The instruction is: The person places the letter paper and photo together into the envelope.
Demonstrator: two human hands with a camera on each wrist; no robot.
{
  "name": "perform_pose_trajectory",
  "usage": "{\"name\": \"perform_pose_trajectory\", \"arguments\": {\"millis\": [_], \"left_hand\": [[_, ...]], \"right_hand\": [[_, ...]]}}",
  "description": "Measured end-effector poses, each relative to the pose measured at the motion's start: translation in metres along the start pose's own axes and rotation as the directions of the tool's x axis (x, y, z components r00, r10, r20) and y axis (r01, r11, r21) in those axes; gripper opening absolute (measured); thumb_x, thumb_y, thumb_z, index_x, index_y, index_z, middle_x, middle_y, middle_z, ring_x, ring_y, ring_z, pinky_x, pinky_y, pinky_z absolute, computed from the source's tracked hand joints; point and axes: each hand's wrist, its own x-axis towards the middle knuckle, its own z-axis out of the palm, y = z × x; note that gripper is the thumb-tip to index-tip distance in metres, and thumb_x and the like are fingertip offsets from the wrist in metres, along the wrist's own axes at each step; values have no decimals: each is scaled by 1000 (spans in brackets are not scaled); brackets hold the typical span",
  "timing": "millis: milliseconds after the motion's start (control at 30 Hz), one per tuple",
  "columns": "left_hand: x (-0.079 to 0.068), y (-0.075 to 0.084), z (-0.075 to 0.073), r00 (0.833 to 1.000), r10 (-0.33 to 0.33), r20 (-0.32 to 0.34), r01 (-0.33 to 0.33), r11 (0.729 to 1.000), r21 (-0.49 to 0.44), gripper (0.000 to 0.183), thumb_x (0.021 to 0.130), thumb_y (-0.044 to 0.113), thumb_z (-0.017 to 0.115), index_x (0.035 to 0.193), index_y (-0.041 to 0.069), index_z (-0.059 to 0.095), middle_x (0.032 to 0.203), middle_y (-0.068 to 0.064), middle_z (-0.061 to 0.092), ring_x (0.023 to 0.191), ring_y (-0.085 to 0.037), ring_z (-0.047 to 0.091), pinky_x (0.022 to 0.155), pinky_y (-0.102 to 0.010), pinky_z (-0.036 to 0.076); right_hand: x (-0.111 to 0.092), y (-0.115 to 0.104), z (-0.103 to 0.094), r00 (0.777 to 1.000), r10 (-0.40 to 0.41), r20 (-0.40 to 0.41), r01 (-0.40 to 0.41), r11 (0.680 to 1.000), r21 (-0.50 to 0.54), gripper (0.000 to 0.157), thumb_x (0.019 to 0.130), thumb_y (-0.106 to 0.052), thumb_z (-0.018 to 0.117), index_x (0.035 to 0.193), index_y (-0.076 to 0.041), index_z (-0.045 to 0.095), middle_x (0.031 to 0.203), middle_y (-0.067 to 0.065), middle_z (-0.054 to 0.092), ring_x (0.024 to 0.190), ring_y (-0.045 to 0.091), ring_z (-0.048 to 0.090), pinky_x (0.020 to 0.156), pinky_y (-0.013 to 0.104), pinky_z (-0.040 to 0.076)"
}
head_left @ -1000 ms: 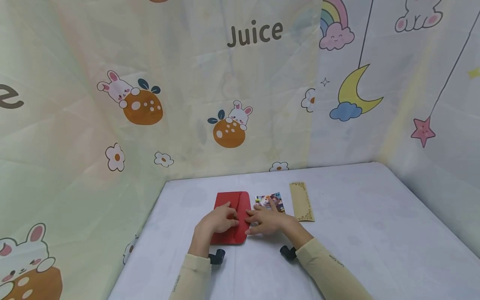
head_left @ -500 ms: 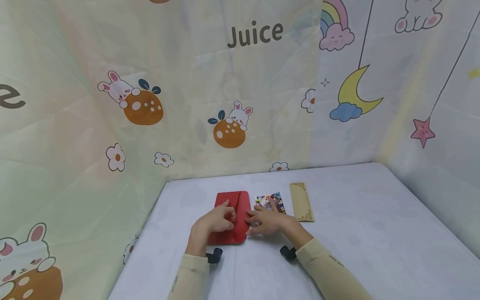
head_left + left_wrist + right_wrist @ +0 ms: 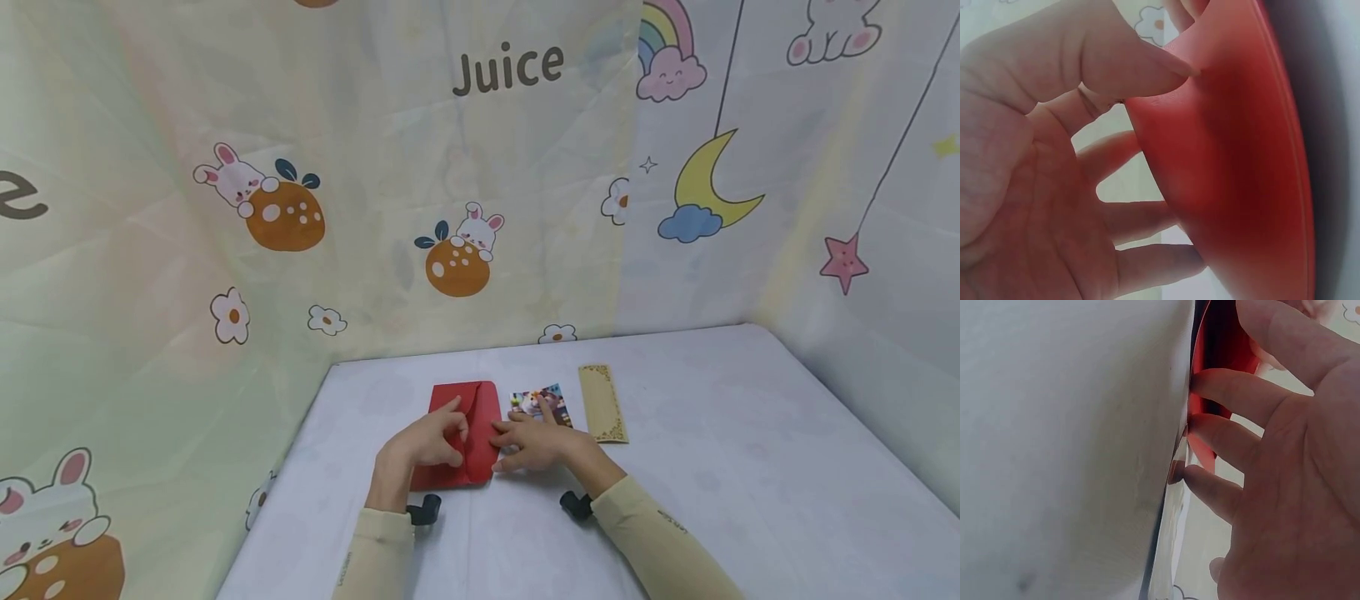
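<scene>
A red envelope (image 3: 482,454) lies on the white table, with a folded edge running down its middle. My left hand (image 3: 422,442) is over its left part. In the left wrist view the thumb (image 3: 1141,69) presses on the red paper (image 3: 1235,156) and the other fingers pass behind its edge, so the hand pinches it. My right hand (image 3: 536,442) has its fingers spread. Its fingertips touch the envelope's right edge, and one finger rests on a small colourful picture card (image 3: 557,402), partly hidden by the hand.
A tan paper strip (image 3: 603,404) with ornate corners lies to the right of the picture card. Printed cloth (image 3: 360,208) hangs behind and beside the white table (image 3: 697,433). A black wrist mount (image 3: 425,510) sits under the left wrist.
My left hand has shifted slightly left, and the envelope's lower left edge has moved left with it. The right hand, picture card and tan strip have stayed in place.
</scene>
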Motion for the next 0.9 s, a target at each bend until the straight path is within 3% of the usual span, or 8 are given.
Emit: {"name": "perform_pose_trajectory", "arguments": {"millis": [300, 633, 767, 900], "left_hand": [[-3, 1, -6, 1000, -6, -17, 6, 1000, -5, 37, 70, 11, 91, 90, 29, 66, 175, -4, 17, 136, -38, 43, 77, -38, 62], [-3, 0, -6, 1000, 8, -14, -8, 1000, -16, 36, 70, 11, 91, 94, 25, 67, 176, -2, 14, 132, -37, 45, 77, -36, 61], [-3, -1, -6, 1000, 7, -14, -7, 1000, -20, 36, 71, 11, 90, 96, 25, 68, 176, -3, 14, 132, -38, 45, 79, -39, 62], [-3, -1, -5, 1000, 4, -14, -4, 1000, -22, 36, 71, 11, 91, 96, 25, 68, 176, -4, 14, 133, -37, 45, 80, -41, 63]], "right_hand": [[1, 1, -2, 1000, 19, 15, -19, 1000, 0, 63, 91, -60, 71, 146, -31, 61, 165, -5, 44, 159, 30, 24, 123, 71, -12], [1, 0, -3, 1000, 11, -13, -12, 1000, -16, 64, 91, -60, 70, 146, -28, 61, 162, -4, 48, 157, 32, 29, 123, 73, -8], [1, 1, -6, 998, 10, -57, -10, 1000, -1, 69, 93, -59, 69, 152, -27, 54, 163, -3, 47, 157, 31, 31, 122, 74, -6], [-1, 5, -12, 988, 9, -153, -3, 999, 37, 72, 94, -56, 68, 157, -25, 48, 165, 0, 44, 155, 28, 34, 124, 73, -4]]}}
